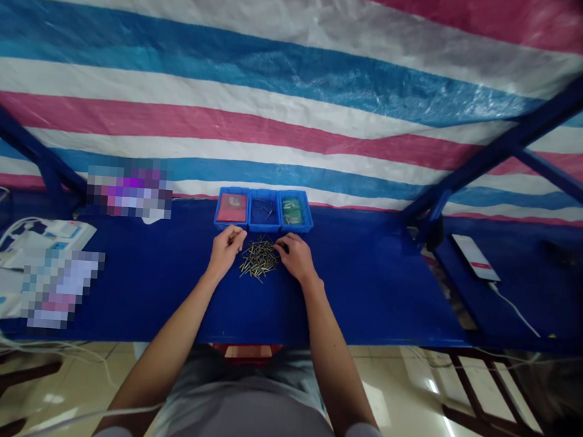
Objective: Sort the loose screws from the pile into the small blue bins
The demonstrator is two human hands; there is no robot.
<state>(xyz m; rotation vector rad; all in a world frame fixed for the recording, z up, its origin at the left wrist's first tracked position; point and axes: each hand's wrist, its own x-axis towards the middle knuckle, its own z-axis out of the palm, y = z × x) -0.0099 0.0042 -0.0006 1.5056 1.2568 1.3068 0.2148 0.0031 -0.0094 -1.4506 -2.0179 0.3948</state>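
A loose pile of small metal screws (259, 259) lies on the blue table (367, 277) just in front of me. My left hand (226, 248) rests at the pile's left edge with fingers curled in a pinch; what it holds is too small to make out. My right hand (295, 254) sits at the pile's right edge, fingers bent down onto the screws. Behind the pile stand three small blue bins: the left bin (232, 208) with a red item, the middle bin (264, 212) with a few screws, the right bin (295, 213) with green parts.
A power strip and white cables (45, 234) lie at the far left. A phone (474, 257) with a cable lies at the right, beyond blue frame struts (480, 162). A striped tarp (281, 78) hangs behind the table.
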